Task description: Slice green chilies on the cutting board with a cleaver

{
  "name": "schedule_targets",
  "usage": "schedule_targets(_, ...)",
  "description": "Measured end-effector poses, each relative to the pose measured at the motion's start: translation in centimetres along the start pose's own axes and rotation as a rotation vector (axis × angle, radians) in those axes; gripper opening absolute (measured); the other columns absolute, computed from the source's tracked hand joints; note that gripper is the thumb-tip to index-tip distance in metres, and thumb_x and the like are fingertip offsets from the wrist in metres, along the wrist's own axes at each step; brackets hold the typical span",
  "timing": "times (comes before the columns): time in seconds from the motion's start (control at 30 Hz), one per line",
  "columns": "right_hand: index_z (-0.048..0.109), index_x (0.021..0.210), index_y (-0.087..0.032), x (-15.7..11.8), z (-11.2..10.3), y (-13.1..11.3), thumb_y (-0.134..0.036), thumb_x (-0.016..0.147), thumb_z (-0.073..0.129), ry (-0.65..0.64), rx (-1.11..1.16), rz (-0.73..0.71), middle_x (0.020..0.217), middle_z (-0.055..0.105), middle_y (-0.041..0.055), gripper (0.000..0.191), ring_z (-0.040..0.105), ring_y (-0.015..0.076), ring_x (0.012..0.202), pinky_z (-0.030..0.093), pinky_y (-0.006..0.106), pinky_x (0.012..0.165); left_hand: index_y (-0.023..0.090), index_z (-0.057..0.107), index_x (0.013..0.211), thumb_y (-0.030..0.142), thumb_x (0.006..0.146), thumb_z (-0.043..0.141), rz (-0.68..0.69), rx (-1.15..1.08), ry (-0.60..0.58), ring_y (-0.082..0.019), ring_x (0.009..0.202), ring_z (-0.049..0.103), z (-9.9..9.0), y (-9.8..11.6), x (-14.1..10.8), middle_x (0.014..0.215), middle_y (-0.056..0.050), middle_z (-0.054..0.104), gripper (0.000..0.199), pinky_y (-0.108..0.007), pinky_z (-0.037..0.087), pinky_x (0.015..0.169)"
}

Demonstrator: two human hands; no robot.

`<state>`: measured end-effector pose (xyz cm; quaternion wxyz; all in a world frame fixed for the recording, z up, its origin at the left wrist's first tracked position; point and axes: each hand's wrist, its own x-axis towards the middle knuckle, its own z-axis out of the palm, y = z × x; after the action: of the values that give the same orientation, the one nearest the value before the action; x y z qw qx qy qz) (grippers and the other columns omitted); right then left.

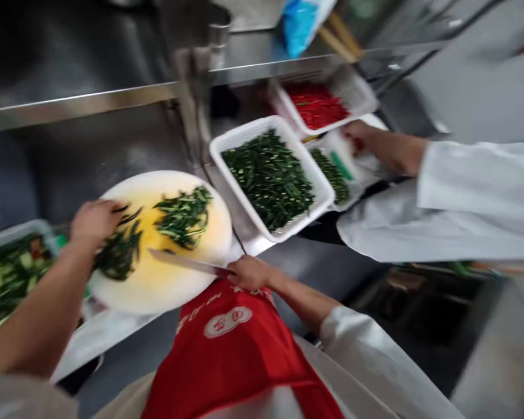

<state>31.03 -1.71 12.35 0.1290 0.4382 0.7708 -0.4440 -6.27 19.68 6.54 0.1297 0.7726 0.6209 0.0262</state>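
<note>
My right hand (251, 272) is closed round the handle of a kitchen knife (183, 261). The knife's blade lies low over a round white cutting board (166, 299) with yellow staining. At the board's left edge, my left hand (95, 222) has its fingers curled on dark green vegetable strips, a few poking out past the fingertips. Below that hand is a pile of cut green strips (120, 253). A second pile of cut greens (184, 216) sits apart on the board's far right. Blur hides the exact finger contact.
A white basket of green strips (268, 234) stands right of the board, before a white basket of red strips (362, 96). A co-worker's hand (362, 137) reaches in beside a smaller tub of chopped greens (334, 177). Left is a tub of cut vegetables (15, 276). A metal shelf (91, 102) overhangs.
</note>
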Motion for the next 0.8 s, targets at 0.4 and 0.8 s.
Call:
schedule_targets(0.4,0.059,0.116,-0.017,1.3,-0.6,0.4,-0.031,0.087,0.05,0.132,0.089,0.101,0.101,0.072,0.0109,0.033,0.067,0.025,0.089,0.047,0.031,0.072,0.021,0.059,0.079,0.037,0.088,0.048,0.414,-0.23,0.186,-0.025,0.087,0.062,6.8,8.5,-12.2,0.088,-0.008,0.067,0.021,-0.039,0.052,0.08)
schedule_targets(0.8,0.048,0.125,-0.018,0.3,0.9,-1.2,-0.034,0.101,0.034,0.11,0.204,0.084,0.099,0.071,0.0108,0.033,0.067,0.0232,0.088,0.04,0.029,0.072,0.019,0.068,0.101,0.026,0.097,0.045,0.379,-0.31,0.083,-0.022,0.098,0.06,10.2,7.2,-16.3,0.105,-0.01,0.066,0.024,-0.039,0.051,0.092)
